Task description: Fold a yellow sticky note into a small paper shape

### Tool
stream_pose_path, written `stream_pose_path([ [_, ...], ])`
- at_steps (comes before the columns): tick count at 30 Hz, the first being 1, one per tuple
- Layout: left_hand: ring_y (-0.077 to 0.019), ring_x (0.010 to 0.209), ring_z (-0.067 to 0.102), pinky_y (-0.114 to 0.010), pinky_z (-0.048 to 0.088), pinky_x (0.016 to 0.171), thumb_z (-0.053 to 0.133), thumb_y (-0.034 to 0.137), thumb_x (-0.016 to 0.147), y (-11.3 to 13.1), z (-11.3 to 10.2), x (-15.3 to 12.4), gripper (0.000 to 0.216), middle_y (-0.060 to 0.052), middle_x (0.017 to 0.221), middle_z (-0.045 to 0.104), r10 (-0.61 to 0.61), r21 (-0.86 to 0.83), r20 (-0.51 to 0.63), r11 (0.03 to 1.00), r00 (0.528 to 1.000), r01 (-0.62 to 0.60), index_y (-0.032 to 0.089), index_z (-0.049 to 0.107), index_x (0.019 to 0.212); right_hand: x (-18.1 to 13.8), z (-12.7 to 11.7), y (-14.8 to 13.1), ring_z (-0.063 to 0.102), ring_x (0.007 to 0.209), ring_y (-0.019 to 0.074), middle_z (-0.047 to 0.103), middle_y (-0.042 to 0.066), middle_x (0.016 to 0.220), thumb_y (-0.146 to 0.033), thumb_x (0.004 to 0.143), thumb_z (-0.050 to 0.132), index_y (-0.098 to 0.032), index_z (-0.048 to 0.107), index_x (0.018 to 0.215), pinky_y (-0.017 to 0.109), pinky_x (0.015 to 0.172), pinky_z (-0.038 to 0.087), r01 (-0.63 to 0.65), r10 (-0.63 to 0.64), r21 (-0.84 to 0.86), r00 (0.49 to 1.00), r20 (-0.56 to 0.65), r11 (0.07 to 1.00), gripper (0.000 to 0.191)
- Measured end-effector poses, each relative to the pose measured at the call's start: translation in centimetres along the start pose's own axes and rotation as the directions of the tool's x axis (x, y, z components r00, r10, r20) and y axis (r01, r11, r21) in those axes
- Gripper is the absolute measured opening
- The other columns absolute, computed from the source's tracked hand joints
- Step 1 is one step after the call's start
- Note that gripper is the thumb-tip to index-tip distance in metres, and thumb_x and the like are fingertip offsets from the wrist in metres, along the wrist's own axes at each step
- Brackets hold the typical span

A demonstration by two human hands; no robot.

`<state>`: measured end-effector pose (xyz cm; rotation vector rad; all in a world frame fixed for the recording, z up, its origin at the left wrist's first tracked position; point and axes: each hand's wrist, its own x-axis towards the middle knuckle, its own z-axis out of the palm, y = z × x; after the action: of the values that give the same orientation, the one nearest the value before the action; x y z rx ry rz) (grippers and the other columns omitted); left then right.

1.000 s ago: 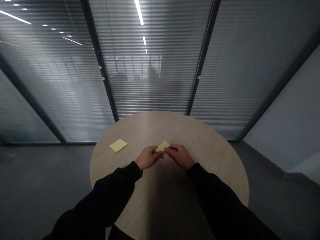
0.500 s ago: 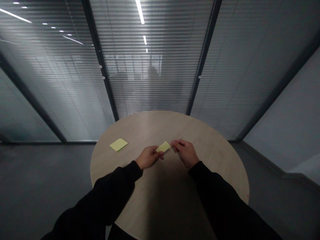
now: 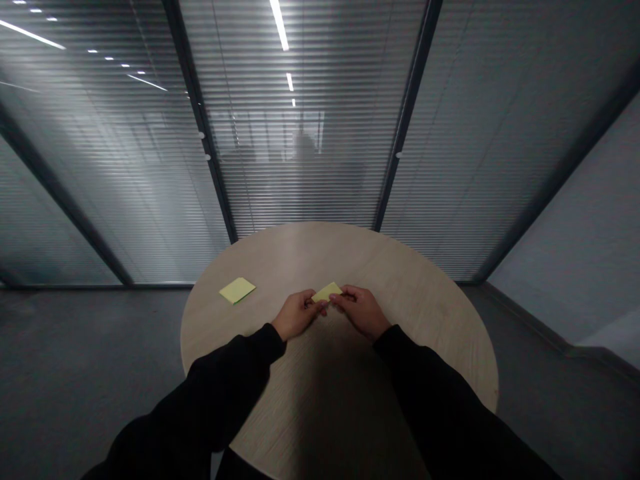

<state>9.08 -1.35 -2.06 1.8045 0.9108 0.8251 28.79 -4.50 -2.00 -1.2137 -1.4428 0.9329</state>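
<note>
The left hand [image 3: 297, 315] and right hand [image 3: 361, 312] pinched a small yellow paper note [image 3: 327, 291] between them; a second yellow note [image 3: 237, 290] lay to their left on the round pale-wood table [image 3: 400, 297].

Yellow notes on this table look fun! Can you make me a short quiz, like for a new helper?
1. True or false: the table is round.
2. Which is nearer the lone yellow note: the left hand or the right hand?
3. Counting the held yellow note, how many yellow notes can you see?

Key: 1. True. 2. The left hand. 3. Two.
</note>
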Motion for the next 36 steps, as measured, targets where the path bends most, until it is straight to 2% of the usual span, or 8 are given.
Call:
stream_pose_path([
  [4, -0.0088, 0.056, 0.047, -0.021, 0.033, 0.053, 0.070, 0.058, 0.080, -0.18, -0.03, 0.21, 0.045, 0.001, 0.066, 0.059, 0.000, -0.167, -0.095, 0.986, 0.996, -0.015, 0.013, 0.064, 0.086, 0.14, -0.02, 0.58, 0.047, 0.057, 0.0112, 0.061, -0.001, 0.068, -0.050, 0.080, 0.073, -0.016, 0.067, 0.083, 0.026, 0.055, 0.035, -0.021, 0.018, 0.118, 0.999, 0.028, 0.993, 0.034],
  [9, -0.0066, 0.054, 0.044, -0.020, 0.033, 0.052, 0.077, 0.056, 0.074, -0.39, -0.14, 0.51, 0.049, 0.003, 0.067, 0.056, -0.041, -0.346, -0.181, 0.938, 0.983, -0.025, 0.014, 0.063, 0.094, 0.09, 0.23, 0.32, 0.051, 0.059, 0.0113, 0.066, 0.003, 0.078, -0.050, 0.079, 0.074, -0.016, 0.068, 0.087, 0.027, 0.058, 0.040, -0.046, 0.039, 0.163, 0.998, 0.048, 0.986, 0.036],
  [13, -0.0063, 0.051, 0.044, -0.020, 0.031, 0.049, 0.078, 0.054, 0.074, -0.50, -0.16, 0.58, 0.048, 0.004, 0.063, 0.054, -0.059, -0.387, -0.209, 0.922, 0.976, -0.028, 0.014, 0.063, 0.096, 0.02, 0.37, -0.05, 0.056, 0.062, 0.0125, 0.064, 0.001, 0.079, -0.051, 0.076, 0.077, -0.018, 0.067, 0.106, 0.027, 0.059, 0.044, -0.009, 0.010, 0.173, 1.000, -0.004, 0.985, 0.046],
  [16, -0.0073, 0.053, 0.048, -0.021, 0.037, 0.052, 0.079, 0.052, 0.074, -0.54, -0.10, 0.64, 0.048, 0.003, 0.066, 0.057, -0.049, -0.401, -0.202, 0.915, 0.978, -0.037, 0.013, 0.062, 0.097, -0.04, 0.24, -0.12, 0.058, 0.061, 0.0138, 0.062, 0.000, 0.074, -0.058, 0.084, 0.068, -0.019, 0.066, 0.115, 0.028, 0.059, 0.046, 0.041, -0.037, 0.168, 0.999, -0.031, 0.985, 0.050],
  [19, -0.0084, 0.058, 0.054, -0.023, 0.043, 0.058, 0.080, 0.051, 0.072, -0.53, -0.01, 0.71, 0.048, 0.000, 0.074, 0.062, -0.032, -0.442, -0.215, 0.895, 0.976, -0.068, 0.014, 0.061, 0.096, -0.03, 0.06, 0.05, 0.059, 0.061, 0.0152, 0.061, 0.001, 0.068, -0.064, 0.091, 0.056, -0.017, 0.069, 0.106, 0.029, 0.061, 0.047, 0.039, -0.035, 0.199, 0.999, -0.024, 0.979, 0.050],
  [25, -0.0112, 0.068, 0.062, -0.027, 0.050, 0.070, 0.082, 0.047, 0.073, -0.70, 0.08, 0.76, 0.049, -0.005, 0.086, 0.066, -0.025, -0.500, -0.178, 0.863, 0.984, -0.069, 0.012, 0.061, 0.100, 0.08, 0.04, 0.45, 0.059, 0.061, 0.0145, 0.064, 0.001, 0.065, -0.057, 0.082, 0.072, -0.017, 0.072, 0.097, 0.028, 0.064, 0.046, -0.043, 0.042, 0.223, 0.999, 0.006, 0.974, 0.043],
  [30, -0.0139, 0.077, 0.065, -0.031, 0.053, 0.079, 0.083, 0.046, 0.073, -1.00, 0.11, 0.71, 0.053, -0.007, 0.093, 0.068, -0.031, -0.595, -0.147, 0.802, 0.989, -0.063, 0.012, 0.064, 0.109, -0.13, 0.20, 0.50, 0.059, 0.063, 0.0136, 0.065, 0.001, 0.068, -0.055, 0.075, 0.080, -0.017, 0.070, 0.093, 0.028, 0.066, 0.046, -0.165, 0.128, 0.344, 0.984, 0.127, 0.924, 0.043],
  [36, -0.0165, 0.086, 0.066, -0.035, 0.053, 0.088, 0.081, 0.048, 0.078, -0.10, 0.33, 0.20, 0.051, -0.010, 0.098, 0.070, -0.027, -0.662, -0.033, 0.749, 0.999, -0.001, 0.012, 0.068, 0.111, -0.55, 0.44, 0.36, 0.053, 0.061, 0.0119, 0.061, -0.001, 0.067, -0.050, 0.071, 0.084, -0.018, 0.064, 0.076, 0.028, 0.064, 0.042, -0.170, 0.103, 0.340, 0.973, 0.207, 0.925, 0.039],
])
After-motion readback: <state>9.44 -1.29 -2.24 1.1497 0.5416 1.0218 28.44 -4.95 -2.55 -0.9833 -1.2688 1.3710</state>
